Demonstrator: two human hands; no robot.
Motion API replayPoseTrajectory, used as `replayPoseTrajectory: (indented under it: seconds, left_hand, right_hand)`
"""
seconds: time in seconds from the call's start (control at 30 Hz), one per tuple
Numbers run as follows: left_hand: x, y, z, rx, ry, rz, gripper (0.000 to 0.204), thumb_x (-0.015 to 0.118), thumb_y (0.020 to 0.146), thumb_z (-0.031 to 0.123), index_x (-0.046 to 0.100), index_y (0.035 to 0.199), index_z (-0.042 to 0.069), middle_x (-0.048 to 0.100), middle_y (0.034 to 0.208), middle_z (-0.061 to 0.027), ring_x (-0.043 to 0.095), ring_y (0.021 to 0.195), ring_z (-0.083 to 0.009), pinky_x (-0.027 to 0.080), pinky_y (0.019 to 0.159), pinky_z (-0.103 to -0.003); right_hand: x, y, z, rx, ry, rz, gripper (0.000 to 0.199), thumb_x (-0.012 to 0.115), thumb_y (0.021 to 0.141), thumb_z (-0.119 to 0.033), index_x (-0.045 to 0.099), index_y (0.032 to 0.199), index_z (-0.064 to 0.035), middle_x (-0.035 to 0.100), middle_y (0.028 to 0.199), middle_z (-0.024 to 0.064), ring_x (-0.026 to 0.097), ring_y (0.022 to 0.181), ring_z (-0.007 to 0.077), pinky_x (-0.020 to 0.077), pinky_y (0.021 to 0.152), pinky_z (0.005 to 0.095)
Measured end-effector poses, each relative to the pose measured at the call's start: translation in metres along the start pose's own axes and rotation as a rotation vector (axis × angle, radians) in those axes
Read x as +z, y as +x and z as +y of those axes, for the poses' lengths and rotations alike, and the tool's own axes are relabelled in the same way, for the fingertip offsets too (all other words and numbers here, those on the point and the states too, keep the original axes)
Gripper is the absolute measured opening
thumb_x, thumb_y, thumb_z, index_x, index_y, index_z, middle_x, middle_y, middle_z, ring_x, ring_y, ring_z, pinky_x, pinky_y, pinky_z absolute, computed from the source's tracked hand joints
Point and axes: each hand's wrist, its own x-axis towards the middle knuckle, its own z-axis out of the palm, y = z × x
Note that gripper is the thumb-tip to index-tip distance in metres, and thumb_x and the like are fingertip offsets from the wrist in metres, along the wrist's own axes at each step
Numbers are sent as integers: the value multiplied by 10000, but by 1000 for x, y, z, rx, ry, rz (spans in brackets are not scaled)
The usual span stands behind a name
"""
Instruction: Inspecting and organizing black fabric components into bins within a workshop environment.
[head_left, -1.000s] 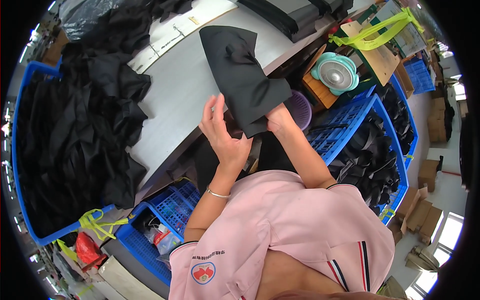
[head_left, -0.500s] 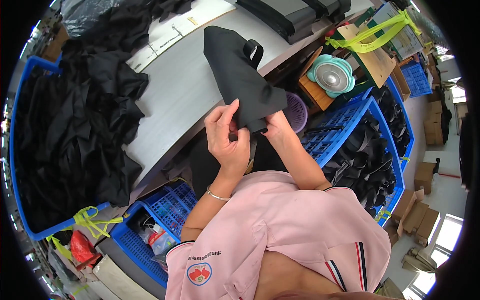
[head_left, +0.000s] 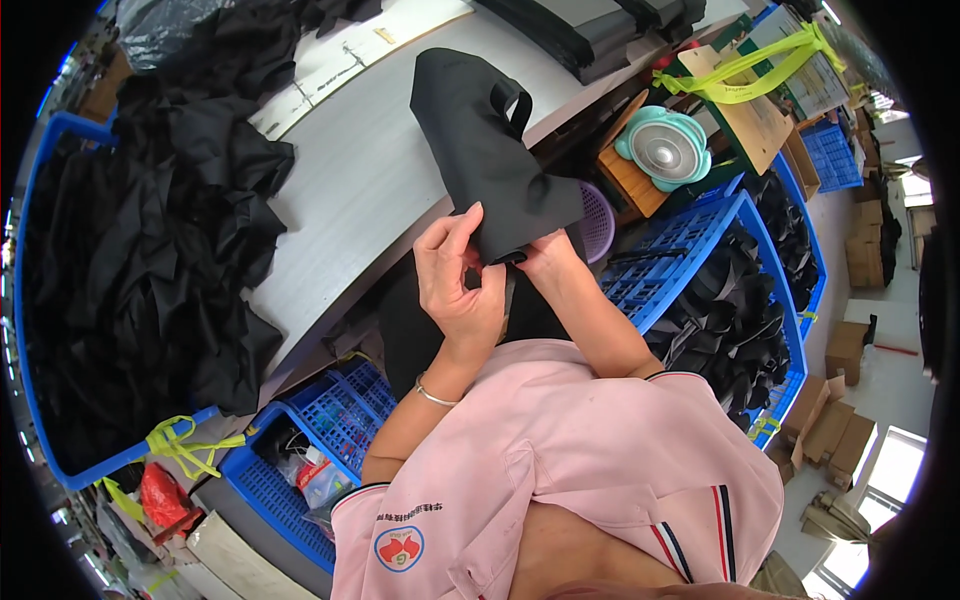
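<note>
A long black fabric piece [head_left: 470, 150] with a strap loop [head_left: 514, 106] stretches from my hands across the table's near edge. Its near end is folded or rolled over. My left hand [head_left: 455, 285] is closed at the left side of that end, thumb and forefinger against the cloth. At the right side, my right hand [head_left: 545, 252] grips the same end; most of its fingers are hidden behind the fabric.
The pale table [head_left: 340, 190] carries stacked dark cloth [head_left: 590, 35] at the back. Heaped black fabric [head_left: 160, 270] fills a blue-rimmed bin at left. To the right stand blue crates [head_left: 690, 260] of black pieces, a purple basket [head_left: 597, 222] and a teal fan [head_left: 664, 148].
The fabric piece and its strap loop have shifted slightly to the right. The near folded end has come up a little, and my left thumb has moved slightly along it.
</note>
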Motion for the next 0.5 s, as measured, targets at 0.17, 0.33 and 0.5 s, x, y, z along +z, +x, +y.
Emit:
replayPoseTrajectory:
  seconds: [0.17,0.33,0.5]
  left_hand:
    - [-7,-3,-11,-24,-19,-15,598,625,738,-188,632,1286,51,516,1204,-74,515,848,-87,470,679,-206]
    - [-19,2,-18,-17,-80,-14,618,677,713,-114,601,1314,9,581,1186,-138,572,881,-159,522,676,-250]
    - [-30,6,-45,-149,-6,62,440,623,844,-84,638,1276,0,655,1182,-132,633,861,-145,535,757,-262]
  right_hand:
    - [13,2,4,-1,-7,25,287,585,948,-232,630,1118,-6,678,999,119,682,835,222,600,715,340]
    - [39,5,6,-79,-249,322,367,564,970,-289,593,1222,-23,662,1117,130,663,983,258,585,819,396]
    - [18,12,19,-460,-975,255,393,617,959,-233,565,1287,-24,635,1227,137,584,1177,258,509,961,401]
